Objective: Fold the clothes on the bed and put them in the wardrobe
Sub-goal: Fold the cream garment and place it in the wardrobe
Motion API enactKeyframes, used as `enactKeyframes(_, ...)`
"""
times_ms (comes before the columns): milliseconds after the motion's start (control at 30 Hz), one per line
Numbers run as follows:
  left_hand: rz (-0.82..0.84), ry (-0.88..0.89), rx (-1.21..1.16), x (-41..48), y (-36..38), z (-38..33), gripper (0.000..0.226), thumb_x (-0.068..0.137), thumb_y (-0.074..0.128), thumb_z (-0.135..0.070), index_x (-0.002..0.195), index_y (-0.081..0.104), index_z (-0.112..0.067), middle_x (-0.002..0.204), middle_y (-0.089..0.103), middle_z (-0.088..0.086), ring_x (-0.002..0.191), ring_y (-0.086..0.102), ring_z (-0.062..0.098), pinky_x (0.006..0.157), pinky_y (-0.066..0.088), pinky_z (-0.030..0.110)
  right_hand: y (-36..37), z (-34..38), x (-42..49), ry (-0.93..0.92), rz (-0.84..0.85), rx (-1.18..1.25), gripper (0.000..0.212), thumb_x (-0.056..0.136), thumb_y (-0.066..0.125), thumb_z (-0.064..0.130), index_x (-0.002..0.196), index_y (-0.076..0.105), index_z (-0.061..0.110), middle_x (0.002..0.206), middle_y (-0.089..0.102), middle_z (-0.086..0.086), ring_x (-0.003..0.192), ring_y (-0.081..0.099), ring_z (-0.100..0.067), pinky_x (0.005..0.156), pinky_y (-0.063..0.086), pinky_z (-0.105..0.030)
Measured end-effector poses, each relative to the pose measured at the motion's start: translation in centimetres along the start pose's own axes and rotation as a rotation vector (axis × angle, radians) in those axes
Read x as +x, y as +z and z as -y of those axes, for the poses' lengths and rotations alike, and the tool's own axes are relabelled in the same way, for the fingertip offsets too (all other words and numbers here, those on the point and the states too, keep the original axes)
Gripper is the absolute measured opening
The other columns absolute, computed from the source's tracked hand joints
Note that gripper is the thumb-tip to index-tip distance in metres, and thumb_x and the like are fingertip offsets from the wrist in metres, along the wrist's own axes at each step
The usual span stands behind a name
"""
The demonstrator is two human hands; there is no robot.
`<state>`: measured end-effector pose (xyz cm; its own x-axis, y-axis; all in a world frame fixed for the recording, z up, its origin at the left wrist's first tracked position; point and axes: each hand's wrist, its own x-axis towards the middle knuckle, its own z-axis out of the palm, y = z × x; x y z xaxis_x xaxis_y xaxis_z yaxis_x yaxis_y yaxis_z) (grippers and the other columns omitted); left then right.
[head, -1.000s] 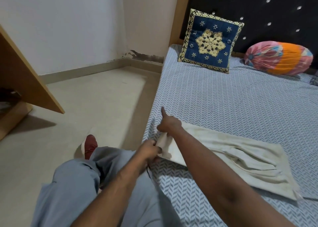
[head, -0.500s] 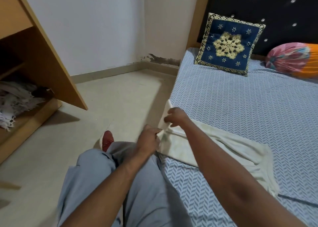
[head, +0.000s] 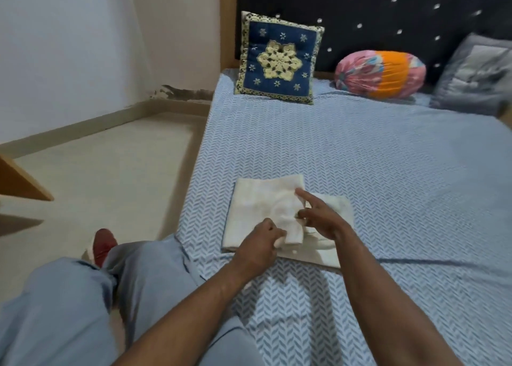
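now left hand (head: 260, 239) and right hand (head: 322, 221) both pinch the cream cloth (head: 250, 199); best lay that flap square, edges matched.

Blue cushion (head: 278, 59), multicoloured bolster (head: 379, 74), grey pillow (head: 476, 74)

Loose trousers (head: 69, 310) in a pale grey-blue are seen filling the lower left, the cloth soft, plain and unpatterned, with long creases and a few gathered folds picked out by the light. Past the hem, a red shoe (head: 103, 244) is caught, glossy on top and edged by a pale sole. The left forearm (head: 194, 304) and the right forearm (head: 388, 296) are shown bare all the way down to the frame's lower edge. The left hand (head: 259, 243) and the right hand (head: 322, 223) are seen bare too. A further stretch of the same grey-blue cloth is glimpsed at the bottom, between the two forearms.
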<state>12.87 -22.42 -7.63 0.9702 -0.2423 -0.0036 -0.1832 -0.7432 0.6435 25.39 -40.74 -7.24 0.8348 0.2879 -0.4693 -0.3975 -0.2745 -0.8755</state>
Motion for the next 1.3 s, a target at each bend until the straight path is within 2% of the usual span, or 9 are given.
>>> enactKeyframes(267,0.056,-0.244,0.312,0.9,1.2,3.4,0.071,0.077,0.052,-0.051,0.145,0.036,-0.04,0.154,0.019,0.006,0.134,0.025,0.031,0.106,0.032,0.044,-8.3,-2.8,-2.2,0.116,-0.039,0.064,0.074,0.085,0.048,-0.012,0.147,0.042,0.027,0.144,0.046,0.009,0.109,0.059,-0.018,0.073,0.05,-0.03)
enactKeyframes(367,0.08,-0.327,0.251,1.5,1.4,4.3,0.062,0.088,0.053,-0.052,0.146,0.034,-0.041,0.156,0.01,0.008,0.138,0.017,0.031,0.112,0.025,0.045,-10.5,-3.6,-2.5,0.123,-0.07,0.065,0.076,0.082,0.047,-0.013,0.147,0.042,0.025,0.148,0.043,0.008,0.116,0.058,-0.017,0.074,0.051,-0.031)
enactKeyframes(533,0.064,-0.368,0.067,2.7,1.9,4.4,0.054,0.095,0.052,-0.038,0.147,0.036,-0.036,0.146,0.022,0.013,0.133,0.029,0.033,0.109,0.029,0.038,-12.5,-4.8,-2.9,0.162,-0.124,-0.004,0.076,0.083,0.046,-0.011,0.148,0.04,0.027,0.145,0.045,0.006,0.118,0.058,-0.021,0.083,0.053,-0.036)
enactKeyframes(600,0.059,-0.373,-0.074,3.3,1.9,4.2,0.063,0.097,0.053,-0.032,0.152,0.024,-0.037,0.135,0.03,0.013,0.123,0.039,0.029,0.105,0.033,0.033,-12.5,-5.1,-3.1,0.168,-0.163,-0.166,0.077,0.08,0.053,-0.004,0.149,0.039,0.027,0.148,0.042,0.001,0.123,0.054,-0.024,0.083,0.054,-0.034)
enactKeyframes(733,0.062,-0.44,-0.214,4.4,2.0,4.0,0.077,0.098,0.054,-0.03,0.153,0.002,-0.04,0.12,0.025,0.005,0.104,0.049,0.025,0.095,0.037,0.026,-11.5,-5.3,-2.6,0.126,-0.145,-0.758,0.089,0.076,0.064,0.011,0.155,0.024,0.016,0.158,0.02,-0.01,0.145,0.025,-0.028,0.114,0.03,-0.035)
enactKeyframes(1000,0.188,-0.504,-0.436,6.3,0.8,5.6,0.088,0.074,0.067,-0.001,0.15,0.035,-0.03,0.15,0.025,0.006,0.136,0.038,0.027,0.108,0.042,0.037,-11.2,-5.1,-2.0,0.22,-0.218,-0.944,0.078,0.087,0.063,0.01,0.154,0.027,0.022,0.146,0.027,-0.024,0.131,0.043,-0.04,0.102,0.043,-0.036)
enactKeyframes(1100,0.199,-0.467,-0.369,6.4,-1.4,5.6,0.08,0.081,0.062,0.004,0.151,0.033,-0.02,0.15,0.022,0.007,0.14,0.03,0.025,0.114,0.029,0.033,-10.4,-4.6,-2.3,0.235,-0.214,-0.902,0.078,0.078,0.071,0.004,0.147,0.038,0.02,0.135,0.038,-0.021,0.114,0.055,-0.038,0.075,0.055,-0.034)
enactKeyframes(1167,0.207,-0.44,-0.244,6.4,-3.8,6.6,0.076,0.084,0.056,0.007,0.152,0.029,-0.014,0.149,0.021,0.012,0.141,0.027,0.026,0.114,0.021,0.028,-9.3,-4.2,-2.4,0.244,-0.183,-0.769,0.057,0.076,0.074,0.003,0.127,0.052,0.017,0.106,0.054,-0.016,0.081,0.062,-0.029,0.05,0.053,-0.029)
enactKeyframes(1300,0.163,-0.42,-0.041,5.7,-9.4,10.7,0.076,0.08,0.056,0.012,0.149,0.035,-0.011,0.144,0.029,0.019,0.137,0.032,0.031,0.113,0.019,0.026,-6.5,-2.8,-2.1,0.133,-0.112,-0.651,0.019,0.084,0.071,0.012,0.099,0.06,0.012,0.078,0.063,-0.006,0.063,0.06,-0.019,0.051,0.054,-0.031)
